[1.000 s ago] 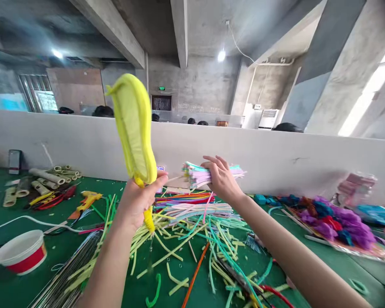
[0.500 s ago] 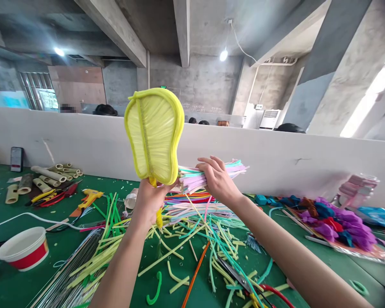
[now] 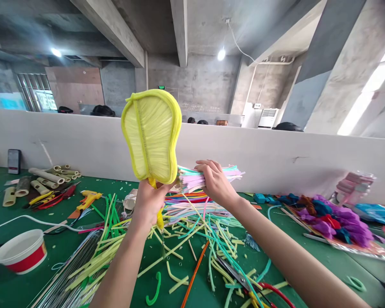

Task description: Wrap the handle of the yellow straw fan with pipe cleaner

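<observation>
My left hand (image 3: 149, 201) is closed round the handle of a yellow fan (image 3: 151, 137), which stands upright above the table. The fan has a bright fuzzy rim, a pale ribbed face and a spine down its length. My right hand (image 3: 218, 182) grips a bundle of pipe cleaners (image 3: 192, 179) in lilac, white, pink and turquoise, held sideways just right of the fan's lower edge. The bundle's left end reaches close to my left hand; whether they touch I cannot tell. Below both hands lie many loose yellow, green and turquoise pipe cleaners (image 3: 176, 248).
Scissors (image 3: 234, 272) lie among the scraps at front right. On the left are a paper cup (image 3: 22, 252), a yellow glue gun (image 3: 89, 199), pliers (image 3: 56, 196), bamboo pieces (image 3: 48, 176) and a phone (image 3: 14, 161). Purple cloth pieces (image 3: 346, 218) lie right. A white partition (image 3: 276, 167) borders the table.
The view has shifted slightly, so everything sits a little further left. Both hands keep their holds on the fan and the bundle, with hardly any movement between them.
</observation>
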The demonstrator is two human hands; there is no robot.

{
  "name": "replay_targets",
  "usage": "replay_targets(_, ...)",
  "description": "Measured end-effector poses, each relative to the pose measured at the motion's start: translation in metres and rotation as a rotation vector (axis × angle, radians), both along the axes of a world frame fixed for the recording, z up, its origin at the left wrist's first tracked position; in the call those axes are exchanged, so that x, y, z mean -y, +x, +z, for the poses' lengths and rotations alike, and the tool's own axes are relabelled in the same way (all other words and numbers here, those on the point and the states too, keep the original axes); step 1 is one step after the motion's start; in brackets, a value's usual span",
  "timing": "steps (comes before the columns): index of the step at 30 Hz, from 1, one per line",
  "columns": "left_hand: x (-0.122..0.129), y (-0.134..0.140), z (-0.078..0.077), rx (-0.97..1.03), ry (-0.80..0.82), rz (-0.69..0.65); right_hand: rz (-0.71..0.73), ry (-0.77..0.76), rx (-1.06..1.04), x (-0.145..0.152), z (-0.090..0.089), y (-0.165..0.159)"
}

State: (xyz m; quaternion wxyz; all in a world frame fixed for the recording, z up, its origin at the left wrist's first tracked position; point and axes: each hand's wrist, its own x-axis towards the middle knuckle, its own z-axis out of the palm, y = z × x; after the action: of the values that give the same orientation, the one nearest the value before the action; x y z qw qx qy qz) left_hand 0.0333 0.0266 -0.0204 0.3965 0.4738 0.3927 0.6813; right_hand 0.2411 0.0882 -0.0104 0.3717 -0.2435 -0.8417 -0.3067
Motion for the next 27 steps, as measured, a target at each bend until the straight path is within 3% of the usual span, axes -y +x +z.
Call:
replay_targets(14,-0.010,0.003,-0.012,-0.080,0.081,0.141,-0.032,-0.089,-0.007,0.004,-0.005,0.004)
replay_targets(23,0.001,-0.009,0.001,-0.045,0.057,0.199,-0.084,-0.102,-0.046,-0.004,-0.010,0.019)
replay_targets(27,0.010,-0.009,0.008,-0.067,0.011,0.131,-0.101,-0.092,-0.060,-0.006,-0.012,0.025)
